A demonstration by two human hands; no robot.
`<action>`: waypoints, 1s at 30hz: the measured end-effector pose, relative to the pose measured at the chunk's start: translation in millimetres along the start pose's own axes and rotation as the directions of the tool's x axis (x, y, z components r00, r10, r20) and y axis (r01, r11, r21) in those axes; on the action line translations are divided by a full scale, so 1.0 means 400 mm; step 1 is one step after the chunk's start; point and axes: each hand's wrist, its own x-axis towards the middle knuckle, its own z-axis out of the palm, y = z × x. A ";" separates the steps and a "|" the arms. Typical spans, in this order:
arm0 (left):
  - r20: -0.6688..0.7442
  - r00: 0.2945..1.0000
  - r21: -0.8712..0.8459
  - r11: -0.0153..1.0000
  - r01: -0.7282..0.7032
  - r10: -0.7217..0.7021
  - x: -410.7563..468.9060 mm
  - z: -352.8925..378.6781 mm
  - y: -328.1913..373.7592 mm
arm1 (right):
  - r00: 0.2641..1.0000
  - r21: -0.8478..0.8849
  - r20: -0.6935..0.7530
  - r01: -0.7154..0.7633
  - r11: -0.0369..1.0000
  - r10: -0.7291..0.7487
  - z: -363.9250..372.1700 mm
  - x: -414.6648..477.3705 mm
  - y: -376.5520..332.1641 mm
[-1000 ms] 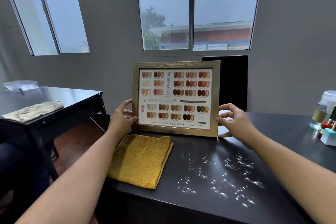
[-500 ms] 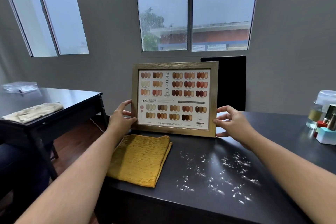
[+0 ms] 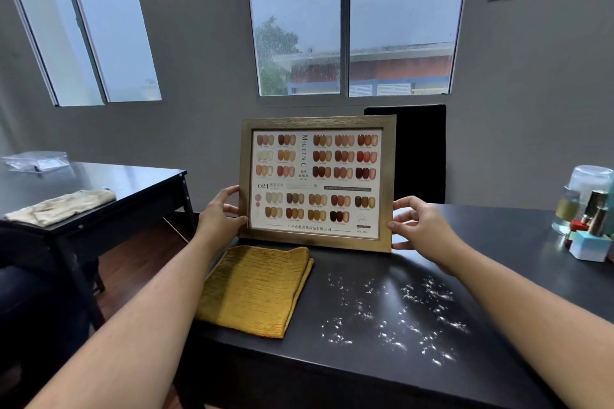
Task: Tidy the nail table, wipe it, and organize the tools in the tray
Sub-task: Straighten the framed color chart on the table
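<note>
Far left in my feed, a dark side table (image 3: pixel 99 183) carries a folded beige cloth (image 3: pixel 63 207) near its front edge and a clear bag (image 3: pixel 36 159) at its far corner. A strip of wooden floor (image 3: pixel 133 252) separates it from the black nail table (image 3: pixel 498 242), which fills the middle and right.

The left hand (image 3: pixel 221 216) grips the left edge of the framed colour chart (image 3: pixel 315 183), thumb on the front of the frame and fingers curled behind it. The chart stands upright and faces me at the far side of the nail table, left of centre. I cannot tell whether its lower edge touches the tabletop.

Just in front of the chart, a folded yellow cloth (image 3: pixel 255 289) lies flat, with its left side along the table's left edge. To its right, white flecks (image 3: pixel 392 315) are scattered over the near middle of the surface, well apart from the cloth.

The right hand (image 3: pixel 422 229) holds the frame's right edge with curled fingertips and its thumb near the bottom corner. A black chair (image 3: pixel 418 156) stands behind the chart against the wall.

Bare dark tabletop runs from the right hand to the right edge, where several bottles (image 3: pixel 588 212) and 1 pale blue box (image 3: pixel 589 247) are bunched together.
</note>
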 end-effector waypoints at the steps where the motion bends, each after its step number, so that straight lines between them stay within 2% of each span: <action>1: -0.004 1.000 0.006 1.000 -0.005 0.005 0.000 -0.001 -0.001 | 1.000 -0.003 0.001 -0.001 1.000 0.001 0.000 -0.001 -0.001; 11: -0.025 1.000 0.051 0.999 -0.017 0.018 -0.003 0.004 -0.001 | 1.000 0.001 -0.009 -0.029 1.000 0.029 0.001 0.001 0.004; 13: -0.026 0.999 0.074 0.997 -0.027 0.029 -0.006 0.003 0.004 | 0.996 -0.069 -0.090 -0.013 0.998 0.007 0.002 -0.005 0.006; 14: -0.032 0.999 0.081 0.996 -0.028 0.031 -0.009 -0.001 0.008 | 0.978 -0.128 -0.198 0.033 0.991 -0.058 0.002 -0.013 0.002; 15: -0.048 0.998 0.089 0.996 -0.032 0.036 -0.013 -0.007 0.012 | 0.927 -0.209 -0.326 0.120 0.970 -0.185 0.002 -0.023 -0.005; 16: -0.075 0.996 0.100 0.994 -0.049 0.057 -0.019 -0.016 0.016 | 0.836 -0.322 -0.413 0.235 0.917 -0.360 0.003 -0.037 -0.015; 17: -0.112 0.989 0.112 0.990 -0.085 0.098 -0.028 -0.027 0.020 | 0.738 -0.433 -0.424 0.344 0.833 -0.525 0.009 -0.051 -0.032; 18: -0.155 0.976 0.120 0.984 -0.135 0.152 -0.041 -0.039 0.023 | 0.679 -0.499 -0.363 0.436 0.749 -0.638 0.024 -0.063 -0.053; 19: -0.191 0.960 0.125 0.975 -0.184 0.206 -0.055 -0.051 0.024 | 0.676 -0.511 -0.259 0.510 0.692 -0.689 0.045 -0.070 -0.075; 21: -0.177 0.944 0.166 0.953 -0.252 0.280 -0.089 -0.070 0.016 | 0.781 -0.462 -0.020 0.547 0.698 -0.625 0.116 -0.077 -0.113; 23: -0.040 0.952 0.267 0.921 -0.282 0.303 -0.119 -0.081 0.000 | 0.890 -0.477 0.191 0.453 0.753 -0.414 0.193 -0.077 -0.134; 24: 0.053 0.954 0.330 0.897 -0.295 0.294 -0.131 -0.082 -0.009 | 0.920 -0.515 0.258 0.390 0.764 -0.296 0.224 -0.073 -0.135; 27: 0.281 0.940 0.488 0.815 -0.312 0.191 -0.154 -0.083 -0.030 | 0.942 -0.619 0.329 0.274 0.736 -0.074 0.282 -0.067 -0.123; 30: 0.345 0.934 0.555 0.782 -0.284 0.095 -0.161 -0.075 -0.034 | 0.941 -0.743 0.337 0.269 0.613 -0.005 0.308 -0.064 -0.114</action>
